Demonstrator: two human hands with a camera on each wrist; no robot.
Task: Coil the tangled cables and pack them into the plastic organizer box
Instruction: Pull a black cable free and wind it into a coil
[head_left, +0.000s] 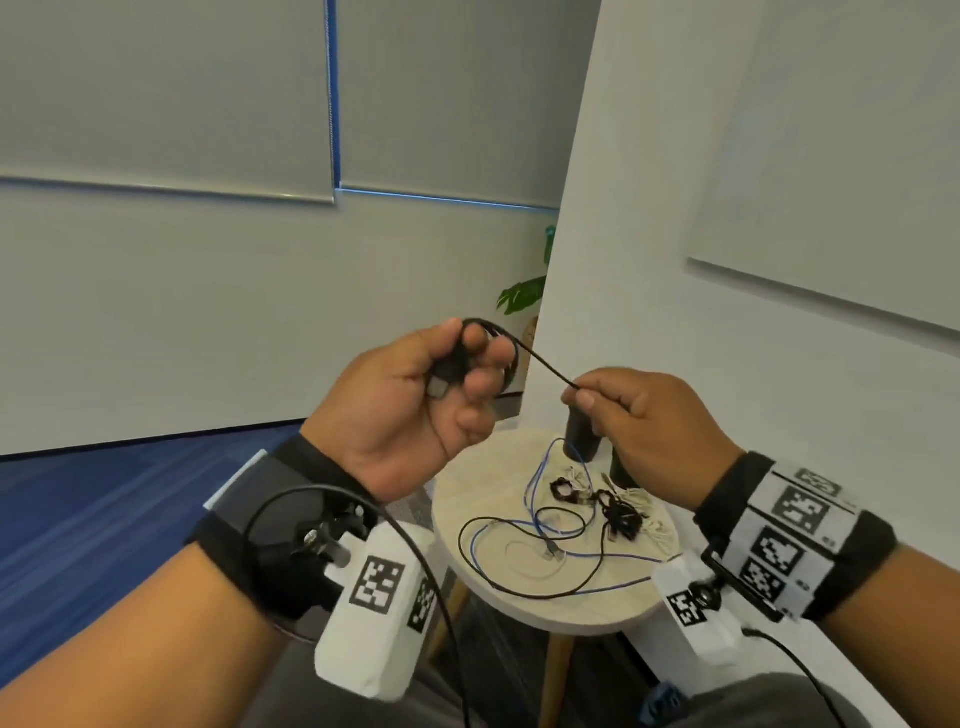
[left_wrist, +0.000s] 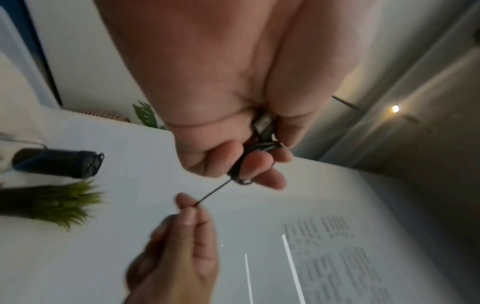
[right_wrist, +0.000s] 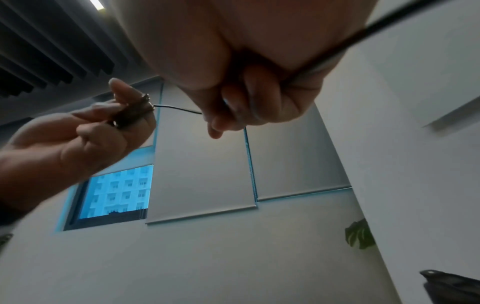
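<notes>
Both hands are working above a small round worktop (head_left: 524, 597): the left hand (head_left: 415, 410) is curling its fingers round a small coil of black cable (head_left: 491, 332), and the right hand (head_left: 649, 415) is pinching the free run of that cable between thumb and forefinger, so a short straight length is stretching between the two. From the head view alone, more loose cables are lying on the worktop below: a blue cable (head_left: 535, 483), a thin black cable (head_left: 519, 577) looping round it, and a dark tangle (head_left: 618, 512) with some white cords beside it. Two dark cylinders (head_left: 582, 436) are standing at the worktop's far edge, partly behind the right hand. Seen from the left wrist, a metal plug (left_wrist: 262, 123) is tucking into the left palm beside the coil, and green artificial grass (left_wrist: 70, 203) is sticking out of one dark container. Looking up from the right wrist, a window (right_wrist: 116, 191) is showing a building outside, under grey roller blinds (right_wrist: 205, 164).
</notes>
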